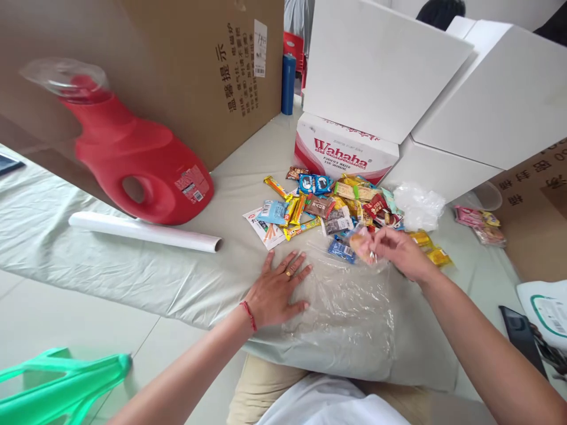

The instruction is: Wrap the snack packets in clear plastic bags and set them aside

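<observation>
Top left of the frame, a big brown cardboard box (186, 65) fills the background, printed characters down its side. Upper right, white foam blocks (398, 71) lean over a red-and-white Wahaha carton (345, 154). Spread across the middle, a pale plastic sheet (110, 265) covers the surface. On it at left lies a red detergent jug (137, 165), on its side, clear cap pointing to the upper left corner. Just below the jug, a white roll (146, 231) lies nearly level. Bottom left corner, a green plastic piece (66, 383).

Centre frame now: a heap of snack packets (328, 203) sits just in front of the carton, with a crumpled clear wrapper (419, 203) beside it on the right. Below the heap, a clear plastic bag (349, 301) lies flat on the sheet.

The left hand (277, 292) is pressed flat on the bag's left edge, fingers spread wide, a ring on one finger and a red cord at the wrist. The right hand (401, 251) hovers at the bag's upper edge, fingertips pinched on a small pink-and-orange snack packet (361, 243), right at the lower edge of the heap. Far right, a dark phone (520, 336) lies on the surface.
</observation>
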{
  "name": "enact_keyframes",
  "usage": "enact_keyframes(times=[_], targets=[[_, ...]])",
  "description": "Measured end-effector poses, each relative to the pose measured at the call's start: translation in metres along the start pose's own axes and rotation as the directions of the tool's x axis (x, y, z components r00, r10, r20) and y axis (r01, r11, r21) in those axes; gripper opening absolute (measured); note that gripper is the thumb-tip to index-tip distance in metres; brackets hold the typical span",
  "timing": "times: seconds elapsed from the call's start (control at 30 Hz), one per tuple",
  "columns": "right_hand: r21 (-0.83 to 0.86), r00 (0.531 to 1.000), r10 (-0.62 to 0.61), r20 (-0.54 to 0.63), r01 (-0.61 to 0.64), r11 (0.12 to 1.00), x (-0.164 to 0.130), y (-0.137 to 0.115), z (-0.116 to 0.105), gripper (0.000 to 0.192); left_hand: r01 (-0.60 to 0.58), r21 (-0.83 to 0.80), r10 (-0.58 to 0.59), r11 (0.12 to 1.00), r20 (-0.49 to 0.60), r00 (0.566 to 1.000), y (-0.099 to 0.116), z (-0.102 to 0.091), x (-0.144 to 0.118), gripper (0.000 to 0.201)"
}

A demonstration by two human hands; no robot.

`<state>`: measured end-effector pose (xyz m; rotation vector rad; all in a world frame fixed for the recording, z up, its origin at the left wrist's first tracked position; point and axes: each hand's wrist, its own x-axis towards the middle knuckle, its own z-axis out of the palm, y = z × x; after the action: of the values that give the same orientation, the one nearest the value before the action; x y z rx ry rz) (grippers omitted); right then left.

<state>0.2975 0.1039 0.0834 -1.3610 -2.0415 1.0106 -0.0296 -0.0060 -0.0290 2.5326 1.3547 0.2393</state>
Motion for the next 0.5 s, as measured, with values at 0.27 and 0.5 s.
enact_keyframes(times=[0.27,0.5], targets=[[-0.524,0.923,-0.380,-0.052,0.299,0.797,-0.089,-0.008,0.066,0.018,-0.006,0.050,0.004,0.999,0.038,0.999,0.001,-0.002,0.003,0.083],[-0.475,0.938,-0.327,0.113,0.340,0.811,-0.119,0.006,0.113,0.039,-0.015,0.068,0.012,0.998,0.044,0.999,0.003,-0.004,0.004,0.088]])
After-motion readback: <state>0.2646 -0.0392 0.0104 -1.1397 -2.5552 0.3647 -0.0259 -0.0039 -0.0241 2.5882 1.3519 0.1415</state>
